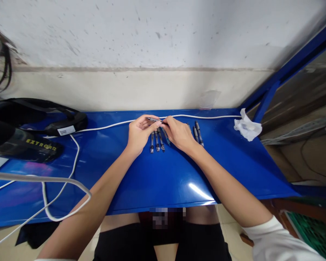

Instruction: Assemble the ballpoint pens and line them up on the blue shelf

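Observation:
My left hand and my right hand meet over the far middle of a blue metal table. Between their fingertips they hold one dark pen level, both hands pinched on it. Under the hands lie three more dark pens side by side, pointing toward me. Two further pens lie just right of my right hand.
A white cable runs along the table's back edge and loops down at the left. A black bag and strap sit at far left. A crumpled white tissue lies at the right, by a blue frame post.

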The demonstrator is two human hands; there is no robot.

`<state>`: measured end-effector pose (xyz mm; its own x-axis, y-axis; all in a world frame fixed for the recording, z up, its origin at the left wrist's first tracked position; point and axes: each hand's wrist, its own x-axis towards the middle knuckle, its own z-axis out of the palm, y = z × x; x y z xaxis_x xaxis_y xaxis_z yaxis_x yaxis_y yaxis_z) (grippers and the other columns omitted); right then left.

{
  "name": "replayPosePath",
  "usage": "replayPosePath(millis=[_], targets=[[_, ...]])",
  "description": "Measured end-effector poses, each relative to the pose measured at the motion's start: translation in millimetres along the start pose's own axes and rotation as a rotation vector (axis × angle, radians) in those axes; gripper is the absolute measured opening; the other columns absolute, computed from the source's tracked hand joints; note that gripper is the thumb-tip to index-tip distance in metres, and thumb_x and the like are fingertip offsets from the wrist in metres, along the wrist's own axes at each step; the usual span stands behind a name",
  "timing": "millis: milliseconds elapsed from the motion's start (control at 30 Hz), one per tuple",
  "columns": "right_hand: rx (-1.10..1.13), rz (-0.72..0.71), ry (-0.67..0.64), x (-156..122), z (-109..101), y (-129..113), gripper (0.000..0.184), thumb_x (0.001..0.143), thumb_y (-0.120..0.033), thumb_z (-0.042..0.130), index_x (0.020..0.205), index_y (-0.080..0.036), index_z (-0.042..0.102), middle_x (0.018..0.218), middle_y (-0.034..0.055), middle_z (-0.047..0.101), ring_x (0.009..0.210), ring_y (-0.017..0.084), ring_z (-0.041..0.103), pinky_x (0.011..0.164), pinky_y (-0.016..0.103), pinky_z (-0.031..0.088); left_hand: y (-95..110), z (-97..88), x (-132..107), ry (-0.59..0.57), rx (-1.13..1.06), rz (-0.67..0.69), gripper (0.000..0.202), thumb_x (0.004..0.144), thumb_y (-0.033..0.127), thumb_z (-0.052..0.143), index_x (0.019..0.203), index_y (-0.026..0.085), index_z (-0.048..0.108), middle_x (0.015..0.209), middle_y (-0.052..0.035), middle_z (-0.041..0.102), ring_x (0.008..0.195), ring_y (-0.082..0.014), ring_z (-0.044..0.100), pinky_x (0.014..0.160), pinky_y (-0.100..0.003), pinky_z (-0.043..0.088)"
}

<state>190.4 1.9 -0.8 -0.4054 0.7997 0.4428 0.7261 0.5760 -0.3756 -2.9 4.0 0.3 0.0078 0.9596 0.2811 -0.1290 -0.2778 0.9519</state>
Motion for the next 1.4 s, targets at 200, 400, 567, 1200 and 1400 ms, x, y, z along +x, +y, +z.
replayPosePath(millis=[200, 400, 567, 1200, 1400], targets=[[0.067, 0.0, 0.064, 0.0, 1.7, 1.3, 0.03, 0.119, -0.049, 0.044, 0.124, -0.022, 0.056, 0.116, 0.0113, 0.077, 0.095, 0.025, 0.073, 0.071, 0.029, 0.044, 2.2, 0.2, -0.3, 0.024, -0.043, -0.03, 0.026, 0.082, 0.033, 0.096, 0.102, 0.022, 0.084, 0.105, -0.0071, 0.084, 0.089, -0.019, 0.078, 0.079, -0.031, 0.063], [0.009, -0.065, 0.077, 1.2, 1.1, 1.2, 0.029, 0.122, -0.041, 0.037, 0.117, -0.023, 0.059, 0.112, 0.0109, 0.075, 0.095, 0.024, 0.071, 0.071, 0.03, 0.044, 1.0, -2.3, 1.5, 0.016, -0.061, -0.021, 0.029, 0.081, 0.033, 0.098, 0.103, 0.021, 0.084, 0.107, -0.0078, 0.084, 0.096, -0.021, 0.079, 0.086, -0.032, 0.063], [0.08, -0.04, 0.107, 1.2, 2.7, 2.5, 0.023, 0.12, -0.042, 0.045, 0.124, -0.023, 0.057, 0.114, 0.0104, 0.075, 0.094, 0.024, 0.071, 0.071, 0.029, 0.046, 1.2, -3.8, 2.2, 0.014, -0.049, -0.027, 0.03, 0.082, 0.035, 0.097, 0.105, 0.021, 0.083, 0.108, -0.0087, 0.085, 0.099, -0.0231, 0.08, 0.086, -0.034, 0.064], [0.093, -0.064, 0.132, 1.7, 0.5, -0.5, 0.025, 0.12, -0.041, 0.044, 0.118, -0.023, 0.06, 0.108, 0.0088, 0.073, 0.091, 0.022, 0.069, 0.074, 0.031, 0.046, 4.3, -2.8, 0.7, -0.006, -0.068, -0.012, 0.026, 0.087, 0.033, 0.093, 0.107, 0.021, 0.08, 0.111, -0.0094, 0.084, 0.104, -0.0237, 0.08, 0.088, -0.035, 0.064], [0.116, -0.058, 0.138, 1.6, 0.4, 0.4, 0.025, 0.12, -0.043, 0.045, 0.122, -0.023, 0.06, 0.113, 0.0092, 0.074, 0.093, 0.022, 0.07, 0.074, 0.031, 0.047, 5.0, -2.1, 0.2, -0.012, -0.067, -0.004, 0.028, 0.087, 0.034, 0.094, 0.107, 0.021, 0.08, 0.112, -0.0102, 0.085, 0.107, -0.025, 0.081, 0.095, -0.038, 0.064]])
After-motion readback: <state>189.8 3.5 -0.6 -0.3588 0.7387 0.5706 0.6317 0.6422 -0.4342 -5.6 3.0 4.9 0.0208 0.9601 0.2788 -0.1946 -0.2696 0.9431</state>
